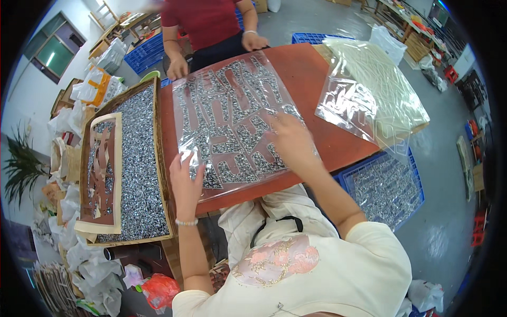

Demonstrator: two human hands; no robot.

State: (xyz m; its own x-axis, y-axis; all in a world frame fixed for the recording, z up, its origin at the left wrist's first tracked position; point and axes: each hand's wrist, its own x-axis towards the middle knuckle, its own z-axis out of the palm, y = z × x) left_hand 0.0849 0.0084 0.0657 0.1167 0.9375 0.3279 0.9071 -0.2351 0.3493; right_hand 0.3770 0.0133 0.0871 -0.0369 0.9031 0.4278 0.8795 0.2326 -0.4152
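Note:
A clear plastic sheet [218, 140] lies on the red-brown tabletop [338, 127], bearing several cut shapes of glittering silver-grey rhinestones with bare gaps between them. My left hand [186, 177] rests at the sheet's near left corner, fingers apart, a beaded bracelet at its wrist. Over the right half of the sheet, my right hand [291, 138] reaches with fingers stretched toward the rhinestone shapes; it is slightly blurred, and I see nothing held in it. Whether its fingertips touch the sheet I cannot tell.
Left of the table stands a wooden-edged tray [165, 164] of loose rhinestones, with a cut-out stencil [117, 174] on them. Clear film sheets [369, 90] are stacked at right, above a blue crate [420, 185]. Across the table, a person in a red top [203, 24] has a hand [178, 68] near the sheet.

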